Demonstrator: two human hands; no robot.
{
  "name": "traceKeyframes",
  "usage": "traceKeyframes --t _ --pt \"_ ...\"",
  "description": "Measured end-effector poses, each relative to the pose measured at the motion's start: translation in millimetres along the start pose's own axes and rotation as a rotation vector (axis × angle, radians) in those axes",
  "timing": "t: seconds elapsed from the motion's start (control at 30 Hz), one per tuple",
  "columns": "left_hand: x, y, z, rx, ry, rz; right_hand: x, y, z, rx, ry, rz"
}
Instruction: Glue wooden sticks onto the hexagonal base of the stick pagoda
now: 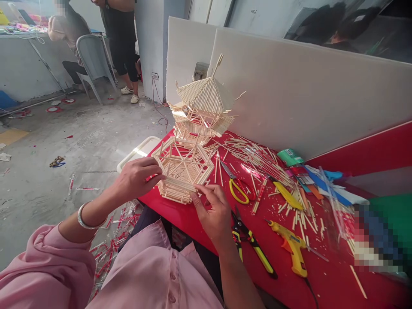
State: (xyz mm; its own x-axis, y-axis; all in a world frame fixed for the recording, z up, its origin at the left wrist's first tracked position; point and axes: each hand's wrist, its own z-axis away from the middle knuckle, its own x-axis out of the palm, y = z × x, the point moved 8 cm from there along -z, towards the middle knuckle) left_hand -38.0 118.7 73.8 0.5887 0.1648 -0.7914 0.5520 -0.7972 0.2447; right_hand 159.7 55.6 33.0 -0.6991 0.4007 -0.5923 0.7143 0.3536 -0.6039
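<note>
A hexagonal frame of pale wooden sticks (180,169) lies at the near left edge of the red table. My left hand (138,176) pinches the left end of its near rim, thumb and fingers together. At the right end of that same rim, my right hand (214,206) has thumb and fingers closed on the sticks. Behind the frame rises a tiered stick pagoda (206,96) with a pointed roof. To the right of my right hand lie yellow-handled scissors (238,191), black-and-yellow cutters (254,249) and a yellow glue gun (291,246).
Loose sticks (257,154), a yellow-handled knife (288,195) and plastic packets (325,182) litter the red table (189,219). White boards (277,86) lean behind. A white tray (138,152) sits at the left edge. Two people are at the back left, near a chair (93,56).
</note>
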Motion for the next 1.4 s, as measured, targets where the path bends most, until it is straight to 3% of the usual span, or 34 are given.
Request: traceKeyframes --t 0.2,0.33,0.5,0.6,0.7,0.8,0.87,0.93,1.03,1.1,1.2,1.4 --pt "3.2 -3 0 -0.019 -0.014 -0.012 1 -1 -2 0.009 -0.012 -0.014" --pt "-4.9 3 0 -0.002 0.02 -0.017 -2 -5 0 0.005 -0.002 -0.005" --pt "-36.4 31 18 -0.017 0.19 -0.022 -40 -8 25 0.005 0.048 0.071" --pt "-39.6 51 35 -0.123 0.256 0.071 -63 15 55 0.094 0.003 0.195" --pt "-8.1 81 39 -0.199 0.196 0.367 -76 53 95 0.237 -0.084 0.498" --pt "47.2 113 27 -0.231 0.116 0.761 -79 88 133 0.385 -0.232 0.794" --pt "93.1 120 17 -0.377 0.043 0.945 -78 105 151 0.482 -0.353 0.853" --pt "138.5 118 11 -0.62 -0.013 1.141 -79 114 159 0.54 -0.44 0.842" --pt "180.9 116 5 -0.866 -0.035 1.329 -85 120 157 0.535 -0.527 0.764" --pt "192.8 116 1 -0.944 -0.054 1.368 -91 123 153 0.52 -0.568 0.684" --pt "195.6 115 -4 -0.972 -0.062 1.359 -105 129 153 0.593 -0.564 0.471" --pt "193.6 111 -12 -0.933 0.011 1.276 -108 120 176 0.825 -0.381 -0.51"
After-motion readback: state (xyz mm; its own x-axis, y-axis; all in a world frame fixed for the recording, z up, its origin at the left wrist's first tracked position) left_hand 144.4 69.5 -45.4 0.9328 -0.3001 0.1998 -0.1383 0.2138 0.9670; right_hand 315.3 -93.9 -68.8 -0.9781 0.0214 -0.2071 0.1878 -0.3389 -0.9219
